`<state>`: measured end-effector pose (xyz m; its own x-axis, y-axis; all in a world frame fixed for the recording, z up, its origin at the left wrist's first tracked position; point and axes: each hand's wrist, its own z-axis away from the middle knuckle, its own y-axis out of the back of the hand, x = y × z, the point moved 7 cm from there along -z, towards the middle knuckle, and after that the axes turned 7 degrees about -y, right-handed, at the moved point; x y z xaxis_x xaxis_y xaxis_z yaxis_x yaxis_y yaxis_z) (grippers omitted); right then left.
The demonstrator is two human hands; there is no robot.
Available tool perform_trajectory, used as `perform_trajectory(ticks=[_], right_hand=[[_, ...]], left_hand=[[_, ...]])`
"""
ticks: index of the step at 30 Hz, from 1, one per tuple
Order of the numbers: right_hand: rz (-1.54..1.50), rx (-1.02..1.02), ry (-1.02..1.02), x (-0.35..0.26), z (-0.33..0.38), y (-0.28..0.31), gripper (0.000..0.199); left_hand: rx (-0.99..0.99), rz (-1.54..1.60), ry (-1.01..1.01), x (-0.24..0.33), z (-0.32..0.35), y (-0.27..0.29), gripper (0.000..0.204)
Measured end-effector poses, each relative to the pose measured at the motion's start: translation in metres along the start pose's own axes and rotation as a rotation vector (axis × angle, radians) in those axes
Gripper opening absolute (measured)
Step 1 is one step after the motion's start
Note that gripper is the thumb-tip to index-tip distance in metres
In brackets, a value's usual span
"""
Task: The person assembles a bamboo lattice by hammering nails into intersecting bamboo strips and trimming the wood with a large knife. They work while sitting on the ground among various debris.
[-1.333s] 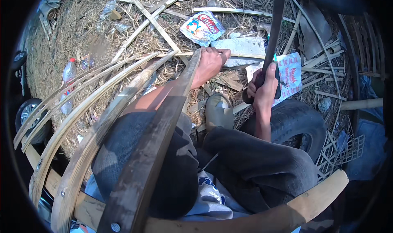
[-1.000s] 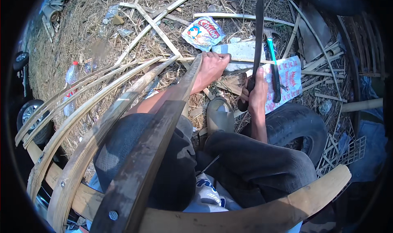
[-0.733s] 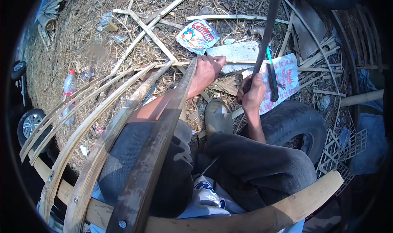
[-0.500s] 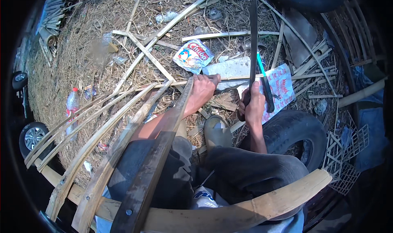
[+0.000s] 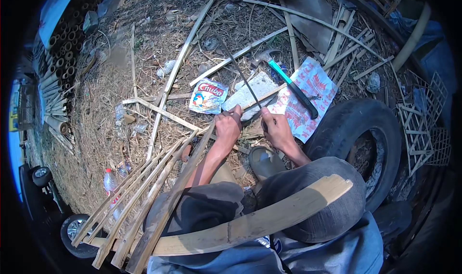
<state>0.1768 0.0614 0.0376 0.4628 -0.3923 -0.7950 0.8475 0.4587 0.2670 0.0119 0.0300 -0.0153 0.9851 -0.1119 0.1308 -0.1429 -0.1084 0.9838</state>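
My left hand (image 5: pixel 228 125) is closed on a thin bamboo strip (image 5: pixel 275 91), whose free end lies across a pale stone block (image 5: pixel 250 92). In my right hand (image 5: pixel 278 130) is the handle of a long dark machete (image 5: pixel 238 67), mostly hidden by the fingers. The blade is seen nearly edge-on, slanting up and left over the block and the strip. A fan of bamboo slats (image 5: pixel 163 202) reaches from my left hand down to a thick curved bamboo piece (image 5: pixel 260 222) across my lap.
A hammer (image 5: pixel 294 91) with a green and black handle lies on a printed plastic sheet (image 5: pixel 308 81), right of the block. Nearby are a printed packet (image 5: pixel 208 97), a tyre (image 5: pixel 349 125), loose bamboo strips (image 5: pixel 185 52) and a plastic bottle (image 5: pixel 110 182). Bamboo poles (image 5: pixel 60 57) are stacked far left.
The machete has swung from upright on the right to a leftward slant over the block. My right hand has come closer to my left. The whole view has shifted.
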Motion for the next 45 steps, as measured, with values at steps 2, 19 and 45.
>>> perform_trajectory(ticks=[2,19,45], right_hand=[[-0.026,-0.009,0.041,0.008,-0.004,-0.018,0.079],[-0.431,-0.071,0.181,-0.037,0.011,0.0,0.072],[-0.506,-0.027,-0.111,-0.017,0.006,-0.015,0.067]], left_hand=[[-0.01,-0.085,0.001,-0.014,0.004,-0.005,0.013],[0.021,-0.143,0.09,-0.011,0.007,0.003,0.039],[-0.008,-0.174,0.122,-0.018,0.014,-0.002,0.038]])
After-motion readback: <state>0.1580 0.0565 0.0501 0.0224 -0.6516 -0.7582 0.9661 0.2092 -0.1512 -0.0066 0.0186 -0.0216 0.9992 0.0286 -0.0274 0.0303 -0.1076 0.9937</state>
